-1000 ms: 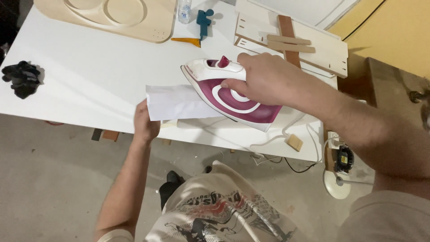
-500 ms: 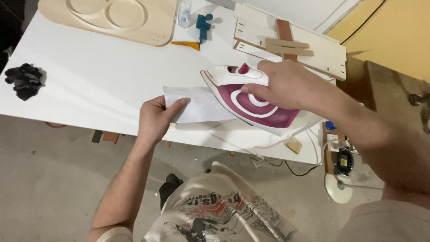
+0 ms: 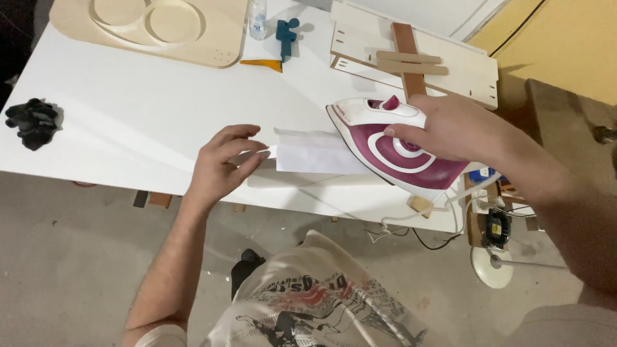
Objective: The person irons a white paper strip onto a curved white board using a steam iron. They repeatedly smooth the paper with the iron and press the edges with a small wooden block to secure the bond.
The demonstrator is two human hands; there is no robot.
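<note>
Maroon and white, the plastic steam iron (image 3: 392, 144) sits right of the frame's centre on a white tabletop (image 3: 128, 109), its nose pointing to the upper left, with the right hand (image 3: 450, 128) closed around its handle. Just left of it lies a white sheet of paper (image 3: 308, 153), partly under the iron, and the left hand (image 3: 222, 164) rests with loosely spread fingers on the sheet's left edge. A black crumpled lump (image 3: 33, 122) lies at the far left, and a pale wooden board with round cut-outs (image 3: 154, 26) fills the upper left.

A maroon-and-white iron (image 3: 392, 144) stands flat, nose pointing left; beneath it lies a white folded sheet (image 3: 315, 153). The sheet sticks out leftward.
</note>
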